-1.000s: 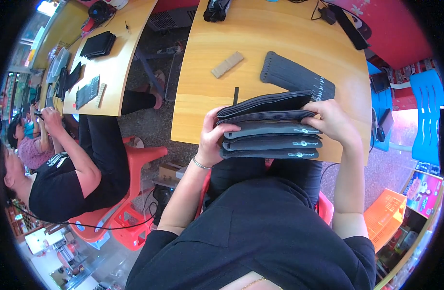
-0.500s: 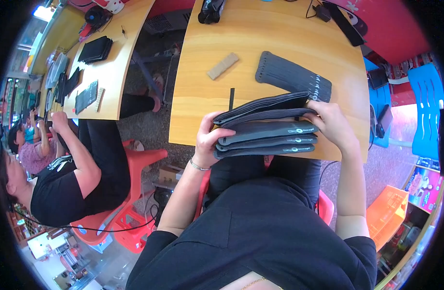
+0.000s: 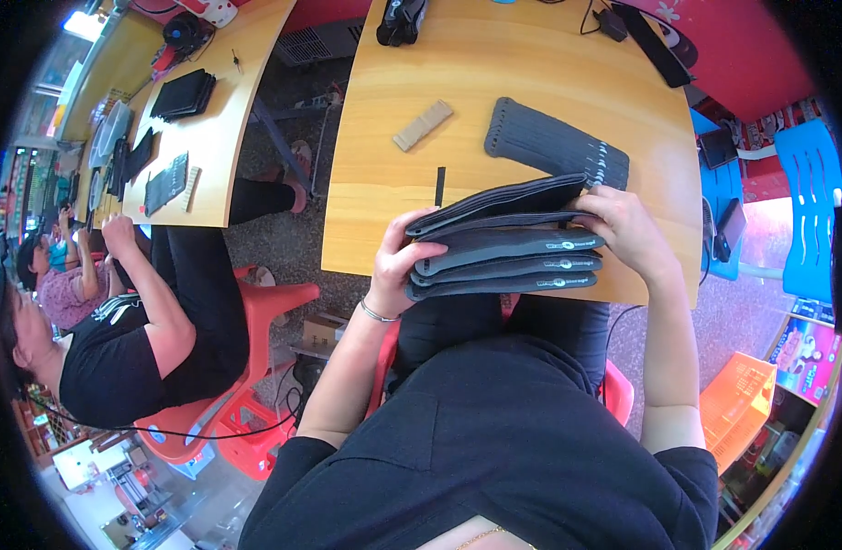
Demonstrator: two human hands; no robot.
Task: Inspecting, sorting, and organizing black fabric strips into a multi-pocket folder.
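Observation:
My left hand (image 3: 396,263) grips the left ends of several stacked bundles of dark grey strips (image 3: 511,246), its thumb lying on top of them. Small white markings show near the right ends of the lower bundles. My right hand (image 3: 620,229) closes its fingers on the right edge of the upper bundles, which stand bent and parted from the lower ones. The stack is held over the near edge of the table. Beyond it lies a fanned row of similar dark grey strips (image 3: 545,136), partly covered by the held bundles.
On the wooden table (image 3: 366,202) lie a tan folded piece (image 3: 423,125), a short black strip (image 3: 440,186) and a black bundle (image 3: 402,20). A co-worker (image 3: 109,357) sits at the left table. Blue chairs (image 3: 803,202) and an orange crate (image 3: 734,401) stand at the right.
My right hand has shifted slightly left along the edge of the upper bundles, its fingers more bent. My left hand stays in place.

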